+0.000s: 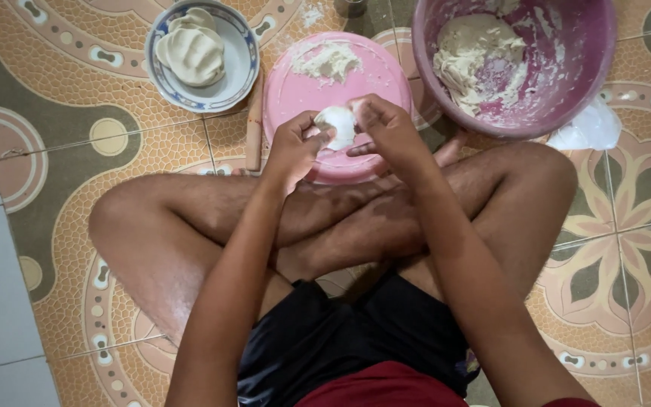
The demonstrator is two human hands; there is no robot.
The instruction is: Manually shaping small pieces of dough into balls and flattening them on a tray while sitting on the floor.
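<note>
Crossed bare legs fill the near view, and above them both hands meet over the pink round board [295, 90]. Left hand [293, 147] and right hand [386, 128] are closed around a small dough ball [338, 124], fingers pinching and cupping it from either side. Judging by this, the shaping of one portion is in hand; any next move calls for an even turning pressure. A floured scrap sits on the board's far side. Beside it a wooden rolling pin [255, 128] lies on the tiles, a blue-rimmed bowl [239, 79] holds smooth dough, and a purple basin [566, 83] stands close on the right, leaving little room.
</note>
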